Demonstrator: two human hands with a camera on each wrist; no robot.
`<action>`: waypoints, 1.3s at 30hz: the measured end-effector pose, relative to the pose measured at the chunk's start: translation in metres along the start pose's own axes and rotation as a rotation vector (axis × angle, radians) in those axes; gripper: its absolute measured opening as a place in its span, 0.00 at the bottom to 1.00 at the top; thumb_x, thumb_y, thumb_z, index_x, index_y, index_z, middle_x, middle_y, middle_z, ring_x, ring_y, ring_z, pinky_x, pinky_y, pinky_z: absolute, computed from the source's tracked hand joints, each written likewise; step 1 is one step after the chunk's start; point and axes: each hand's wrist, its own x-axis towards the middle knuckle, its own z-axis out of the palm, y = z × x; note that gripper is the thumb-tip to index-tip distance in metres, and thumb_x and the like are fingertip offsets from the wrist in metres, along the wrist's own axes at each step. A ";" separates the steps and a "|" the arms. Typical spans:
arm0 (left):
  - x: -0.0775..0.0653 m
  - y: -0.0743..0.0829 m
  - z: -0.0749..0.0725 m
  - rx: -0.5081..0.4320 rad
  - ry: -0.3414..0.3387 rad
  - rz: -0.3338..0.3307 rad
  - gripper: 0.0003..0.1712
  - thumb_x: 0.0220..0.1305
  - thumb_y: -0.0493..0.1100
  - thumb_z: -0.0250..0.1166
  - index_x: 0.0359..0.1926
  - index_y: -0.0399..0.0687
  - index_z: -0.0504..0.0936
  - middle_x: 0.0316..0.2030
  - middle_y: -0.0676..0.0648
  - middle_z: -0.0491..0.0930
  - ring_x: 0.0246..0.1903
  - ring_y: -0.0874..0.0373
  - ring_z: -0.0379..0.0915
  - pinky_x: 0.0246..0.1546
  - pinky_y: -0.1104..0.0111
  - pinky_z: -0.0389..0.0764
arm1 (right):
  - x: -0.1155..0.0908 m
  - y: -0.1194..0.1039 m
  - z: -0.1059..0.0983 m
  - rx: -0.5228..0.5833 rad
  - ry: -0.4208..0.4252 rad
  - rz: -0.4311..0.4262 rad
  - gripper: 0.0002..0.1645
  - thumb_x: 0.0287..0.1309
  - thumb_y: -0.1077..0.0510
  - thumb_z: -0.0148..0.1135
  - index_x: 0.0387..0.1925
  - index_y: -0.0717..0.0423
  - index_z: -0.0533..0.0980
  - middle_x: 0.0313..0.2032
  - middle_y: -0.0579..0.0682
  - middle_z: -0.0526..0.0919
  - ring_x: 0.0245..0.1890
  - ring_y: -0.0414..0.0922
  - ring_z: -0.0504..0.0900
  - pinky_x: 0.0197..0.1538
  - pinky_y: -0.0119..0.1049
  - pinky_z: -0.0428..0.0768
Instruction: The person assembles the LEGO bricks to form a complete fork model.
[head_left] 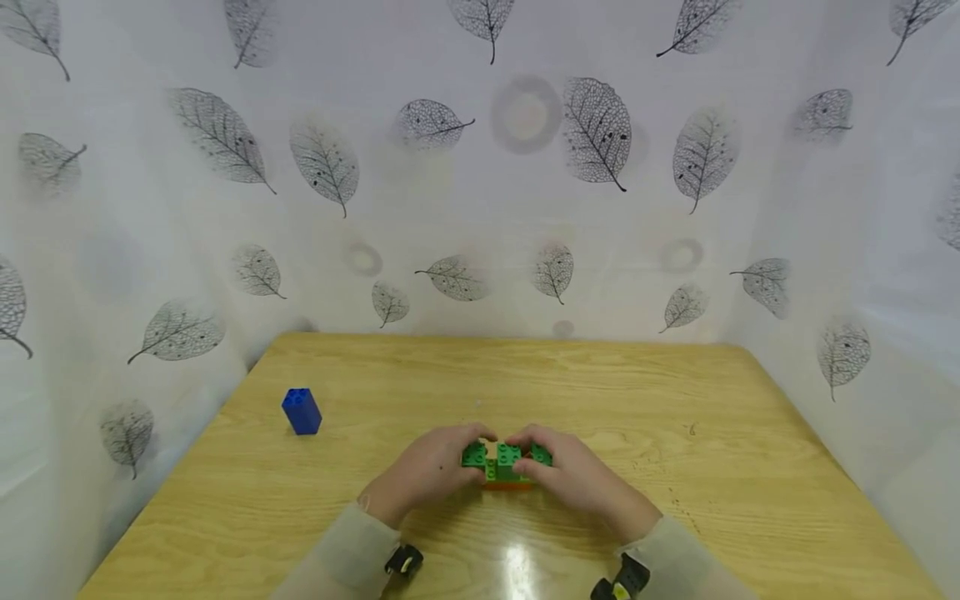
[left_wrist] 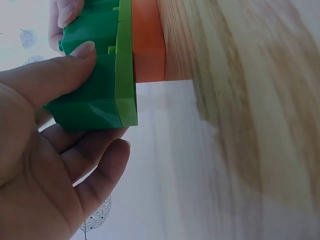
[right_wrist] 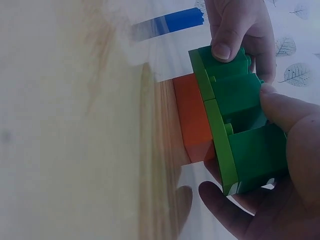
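Both hands hold a toy brick assembly at the middle of the table. Three dark green bricks stand in a row: left (head_left: 474, 455), middle (head_left: 509, 462) and right (head_left: 541, 455). They sit on light green plates (right_wrist: 218, 140), which rest across an orange brick (right_wrist: 194, 115) on the tabletop. My left hand (head_left: 431, 465) grips the left dark green brick, thumb on its near side and fingers behind. With its thumb on the middle brick, my right hand (head_left: 573, 471) curls its fingers round the right end; some fingertips are hidden behind the bricks.
A blue brick stack (head_left: 302, 412) stands upright toward the left of the wooden table (head_left: 637, 400). A pale curtain (head_left: 480, 208) with a leaf print hangs behind and along both sides of the table.
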 end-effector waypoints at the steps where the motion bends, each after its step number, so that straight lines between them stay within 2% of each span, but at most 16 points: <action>1: 0.000 0.000 0.000 0.001 0.003 -0.004 0.29 0.60 0.50 0.75 0.62 0.59 0.78 0.56 0.55 0.81 0.52 0.57 0.78 0.54 0.55 0.79 | 0.000 0.000 0.000 -0.002 0.003 0.001 0.22 0.69 0.39 0.60 0.60 0.39 0.77 0.48 0.36 0.81 0.45 0.40 0.79 0.47 0.42 0.79; 5: 0.000 -0.002 0.001 0.005 0.020 0.001 0.26 0.59 0.50 0.75 0.58 0.58 0.79 0.50 0.55 0.83 0.45 0.61 0.78 0.48 0.57 0.80 | 0.001 0.000 0.001 -0.011 0.007 0.003 0.22 0.69 0.39 0.60 0.60 0.38 0.77 0.48 0.36 0.81 0.45 0.40 0.79 0.46 0.40 0.79; 10: -0.001 -0.004 0.001 0.001 0.043 0.017 0.23 0.60 0.49 0.75 0.55 0.57 0.80 0.45 0.57 0.83 0.40 0.63 0.76 0.46 0.58 0.80 | 0.003 0.000 0.002 -0.017 0.012 -0.003 0.22 0.69 0.39 0.60 0.60 0.39 0.77 0.48 0.36 0.81 0.45 0.40 0.79 0.47 0.41 0.78; 15: 0.000 -0.003 0.003 -0.033 0.031 0.026 0.24 0.62 0.47 0.73 0.58 0.55 0.80 0.50 0.55 0.82 0.48 0.60 0.77 0.52 0.56 0.79 | 0.003 0.000 0.002 -0.020 0.012 0.004 0.21 0.69 0.39 0.59 0.59 0.38 0.76 0.48 0.35 0.80 0.47 0.40 0.78 0.50 0.43 0.78; 20: 0.001 0.001 0.007 -0.041 0.031 0.048 0.24 0.68 0.53 0.68 0.61 0.54 0.78 0.54 0.55 0.80 0.54 0.58 0.76 0.57 0.55 0.76 | 0.002 0.000 0.003 -0.008 0.006 0.005 0.20 0.70 0.38 0.59 0.59 0.34 0.76 0.49 0.35 0.80 0.47 0.39 0.79 0.49 0.42 0.78; 23: 0.001 0.005 0.008 -0.056 0.065 0.056 0.21 0.68 0.56 0.66 0.57 0.54 0.80 0.51 0.56 0.81 0.50 0.61 0.77 0.53 0.58 0.79 | 0.002 0.001 0.004 -0.011 0.006 -0.005 0.20 0.70 0.38 0.58 0.59 0.35 0.76 0.49 0.35 0.81 0.47 0.39 0.79 0.48 0.40 0.79; 26: 0.001 0.007 0.009 -0.077 0.094 0.056 0.16 0.68 0.54 0.67 0.51 0.54 0.82 0.46 0.57 0.82 0.44 0.64 0.77 0.46 0.62 0.80 | 0.002 0.001 0.004 -0.004 0.003 -0.013 0.19 0.71 0.40 0.58 0.59 0.36 0.76 0.50 0.36 0.81 0.47 0.40 0.79 0.48 0.41 0.79; 29: 0.002 0.008 0.010 -0.121 0.093 0.026 0.14 0.67 0.54 0.68 0.48 0.54 0.82 0.43 0.58 0.81 0.38 0.65 0.75 0.38 0.66 0.78 | 0.002 0.001 0.004 -0.009 -0.001 -0.007 0.19 0.71 0.39 0.58 0.59 0.35 0.76 0.50 0.35 0.81 0.49 0.40 0.79 0.50 0.43 0.79; 33: 0.003 0.008 0.009 -0.156 0.086 -0.003 0.14 0.66 0.54 0.68 0.48 0.55 0.83 0.42 0.59 0.81 0.35 0.66 0.73 0.35 0.68 0.76 | 0.003 0.000 0.003 -0.019 -0.002 -0.003 0.18 0.71 0.38 0.57 0.58 0.34 0.75 0.51 0.34 0.80 0.50 0.39 0.78 0.52 0.45 0.78; 35: 0.004 0.007 0.010 -0.149 0.086 -0.002 0.15 0.66 0.55 0.69 0.48 0.55 0.83 0.42 0.59 0.81 0.35 0.66 0.73 0.36 0.67 0.76 | 0.003 0.000 0.003 -0.019 0.001 -0.005 0.18 0.71 0.39 0.57 0.58 0.34 0.75 0.51 0.34 0.80 0.51 0.40 0.78 0.52 0.45 0.78; 39: 0.005 0.006 0.011 -0.139 0.074 0.000 0.17 0.65 0.55 0.69 0.50 0.56 0.82 0.44 0.59 0.82 0.41 0.65 0.76 0.44 0.63 0.79 | 0.002 0.002 0.004 -0.022 0.009 -0.008 0.18 0.71 0.39 0.58 0.57 0.35 0.76 0.51 0.34 0.80 0.51 0.40 0.78 0.52 0.46 0.78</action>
